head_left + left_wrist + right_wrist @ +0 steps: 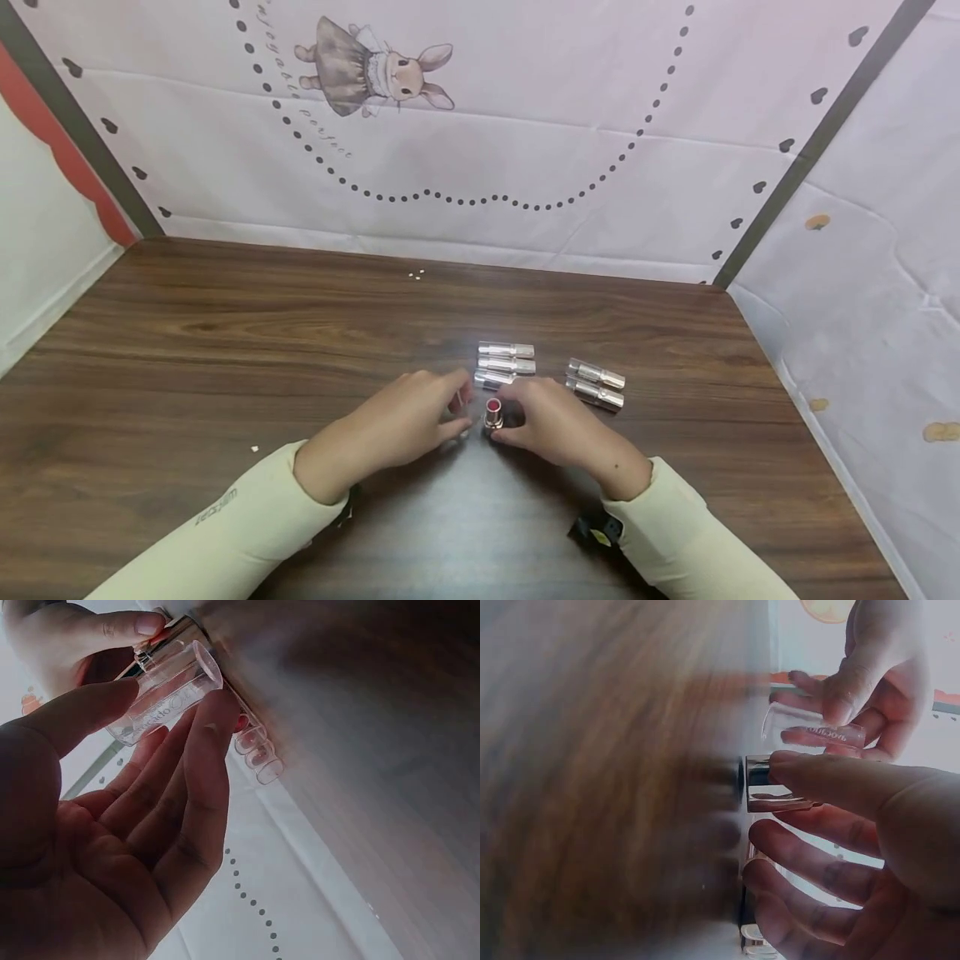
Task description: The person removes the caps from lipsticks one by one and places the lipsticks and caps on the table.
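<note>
Head cam: right hand (558, 421) pinching an uncapped lipstick (492, 413) upright on the table (187, 367), silvery tubes (506, 365) lying just beyond. Left wrist: left hand (112, 855) pinches a clear cap (169, 701). Right wrist: yep, cap's near the lipstick's shiny base (769, 796).

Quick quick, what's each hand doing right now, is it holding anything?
Left hand: holding a clear cap between thumb and fingers.
Right hand: holding an uncapped lipstick, its red tip showing.

Left hand (412, 418) pinches, and right hand (558, 425) apparently pinches too.
</note>
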